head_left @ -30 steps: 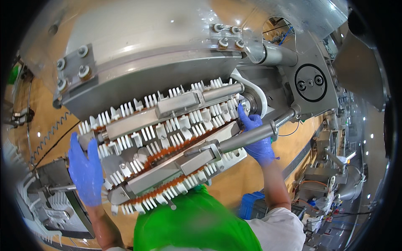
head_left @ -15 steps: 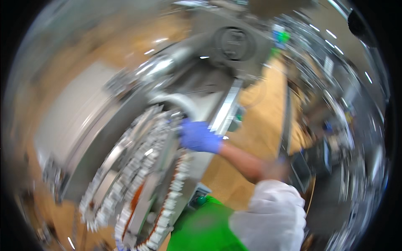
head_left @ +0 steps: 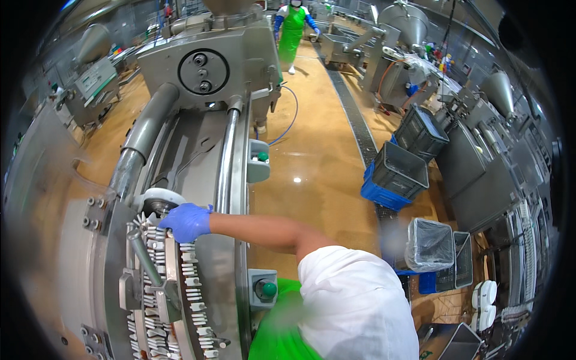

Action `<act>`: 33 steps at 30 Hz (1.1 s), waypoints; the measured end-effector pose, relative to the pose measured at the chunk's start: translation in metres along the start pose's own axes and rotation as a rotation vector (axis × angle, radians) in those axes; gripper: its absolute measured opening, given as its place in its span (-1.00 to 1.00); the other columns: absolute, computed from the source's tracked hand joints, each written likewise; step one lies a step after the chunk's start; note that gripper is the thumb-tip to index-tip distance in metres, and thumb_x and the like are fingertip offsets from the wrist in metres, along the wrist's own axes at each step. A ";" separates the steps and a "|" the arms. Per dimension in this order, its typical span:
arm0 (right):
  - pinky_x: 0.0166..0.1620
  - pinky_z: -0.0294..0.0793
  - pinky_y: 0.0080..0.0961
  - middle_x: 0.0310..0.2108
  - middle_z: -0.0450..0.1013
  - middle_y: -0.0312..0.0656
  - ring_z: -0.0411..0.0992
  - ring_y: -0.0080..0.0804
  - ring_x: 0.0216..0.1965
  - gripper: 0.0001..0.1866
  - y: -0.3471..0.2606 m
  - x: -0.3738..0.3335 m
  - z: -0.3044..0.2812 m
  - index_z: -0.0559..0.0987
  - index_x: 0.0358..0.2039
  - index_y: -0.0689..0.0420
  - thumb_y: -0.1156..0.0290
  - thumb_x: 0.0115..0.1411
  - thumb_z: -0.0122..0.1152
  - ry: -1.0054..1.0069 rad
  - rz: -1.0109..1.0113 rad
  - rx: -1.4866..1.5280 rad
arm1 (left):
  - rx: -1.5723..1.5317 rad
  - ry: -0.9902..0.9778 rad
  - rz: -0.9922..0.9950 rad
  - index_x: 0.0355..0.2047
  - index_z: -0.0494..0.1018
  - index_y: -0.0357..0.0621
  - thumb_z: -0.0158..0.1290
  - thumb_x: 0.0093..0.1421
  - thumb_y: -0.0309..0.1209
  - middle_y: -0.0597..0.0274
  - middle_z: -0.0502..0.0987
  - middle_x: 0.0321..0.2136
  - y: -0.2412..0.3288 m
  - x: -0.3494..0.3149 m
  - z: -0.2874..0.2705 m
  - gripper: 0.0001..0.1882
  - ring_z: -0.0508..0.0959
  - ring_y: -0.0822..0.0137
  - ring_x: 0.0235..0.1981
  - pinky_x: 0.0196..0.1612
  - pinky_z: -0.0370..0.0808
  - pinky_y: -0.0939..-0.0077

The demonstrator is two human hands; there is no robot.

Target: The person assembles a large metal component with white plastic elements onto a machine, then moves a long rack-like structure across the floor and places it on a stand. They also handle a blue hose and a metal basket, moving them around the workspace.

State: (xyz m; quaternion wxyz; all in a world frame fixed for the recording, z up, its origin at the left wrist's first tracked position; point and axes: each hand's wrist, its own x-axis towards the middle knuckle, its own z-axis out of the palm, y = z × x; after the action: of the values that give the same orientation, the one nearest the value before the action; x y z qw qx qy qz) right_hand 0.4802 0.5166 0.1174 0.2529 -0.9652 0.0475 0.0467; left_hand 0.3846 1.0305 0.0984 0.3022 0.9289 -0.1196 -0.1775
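Starts at the left with long rows of white teeth [head_left: 151, 303] on the shiny metal machine [head_left: 153, 67], then gets to a white ring [head_left: 169, 194] at their far end. Has a blue-gloved right hand [head_left: 187, 223] laid over that end, with fingers [head_left: 171, 222] bent and bunched close, but cannot tell if pinching anything. Goes on past a round green button [head_left: 269, 289], a person in a green apron [head_left: 293, 30] far off on the brown floor [head_left: 300, 162], a grey bin [head_left: 399, 177] with a blue bin [head_left: 378, 193] below, and a bag-lined bin [head_left: 430, 245].
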 end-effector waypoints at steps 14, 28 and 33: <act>-0.18 0.44 -0.34 -0.18 0.44 -0.02 0.46 -0.23 -0.26 -0.49 0.024 -0.010 -0.015 0.32 0.14 0.12 0.33 0.15 0.03 0.085 0.192 0.473 | -1.108 0.335 -0.297 -0.05 0.35 -0.28 0.02 -0.19 -0.64 0.42 0.34 -0.33 0.038 0.005 0.047 -0.43 0.32 0.69 -0.37 -0.32 0.28 0.86; -0.42 0.37 -0.11 -0.55 0.40 0.06 0.41 0.07 -0.48 -0.89 0.007 0.001 0.023 0.44 -0.40 0.16 0.41 0.17 -0.03 0.531 0.150 0.112 | -0.596 0.251 -0.525 -0.28 0.36 -0.21 0.02 0.01 -0.65 0.53 0.21 -0.54 0.042 0.004 0.029 -0.77 0.17 0.68 -0.57 -0.49 0.19 0.77; -0.51 0.41 -0.15 -0.55 0.40 0.02 0.41 0.01 -0.58 -0.90 0.005 0.001 0.021 0.40 -0.39 0.14 0.40 0.16 -0.01 0.483 0.214 0.077 | -0.297 0.512 -0.336 -0.08 0.35 -0.26 0.03 0.19 -0.25 0.40 0.35 -0.33 0.050 0.060 -0.023 -0.62 0.30 0.60 -0.41 -0.32 0.31 0.71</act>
State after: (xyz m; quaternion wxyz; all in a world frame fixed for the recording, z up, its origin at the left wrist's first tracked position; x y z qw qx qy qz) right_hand 0.4791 0.5222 0.0965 0.2646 -0.9274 0.2100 -0.1606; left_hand 0.4422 0.9836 0.1307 0.4209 0.8960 0.1419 -0.0014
